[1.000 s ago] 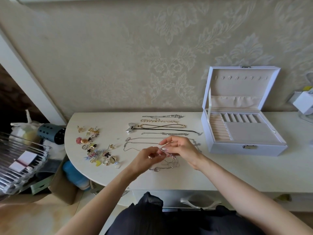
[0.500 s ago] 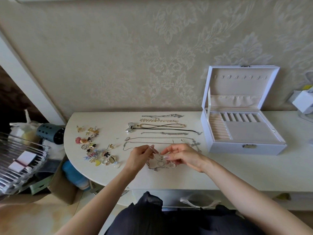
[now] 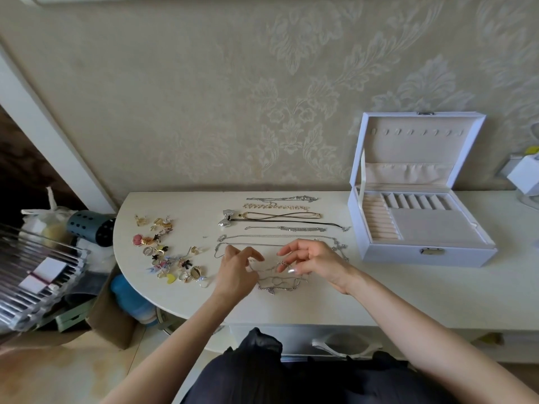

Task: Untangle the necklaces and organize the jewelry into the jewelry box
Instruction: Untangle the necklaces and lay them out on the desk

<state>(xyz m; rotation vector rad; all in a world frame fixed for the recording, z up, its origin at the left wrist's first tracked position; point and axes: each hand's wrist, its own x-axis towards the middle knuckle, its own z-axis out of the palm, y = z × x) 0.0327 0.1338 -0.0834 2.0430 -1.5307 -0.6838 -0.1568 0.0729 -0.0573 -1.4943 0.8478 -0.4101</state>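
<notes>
**Two hands at one knot of chains**

Both forearms reach in from the bottom edge and meet over the near edge of the white table with the rounded end (image 3: 393,295). The left hand (image 3: 236,269) is turned knuckles up, its fingers curled. Its thumb and forefinger are closed on a strand at the left side of the tangled clump of thin silver necklace chains (image 3: 277,282). The right hand (image 3: 316,262) is held just beside it with the forefinger stretched towards the left and the other fingers fanned. Its thumb and a silver-nailed finger pinch another strand, lifting it slightly. Most of the clump lies on the table between and just below the two hands.

One white jewelry box with beige lining (image 3: 393,255) stands open well to the right, its lid upright against the wall.

Behind the hands lie roughly seven straightened gold, silver and black necklaces in rows (image 3: 280,228), though the thin ones are hard to separate.

One loose scatter of small earrings and rings (image 3: 163,252) lies to the left, too many and too small to count.
</notes>
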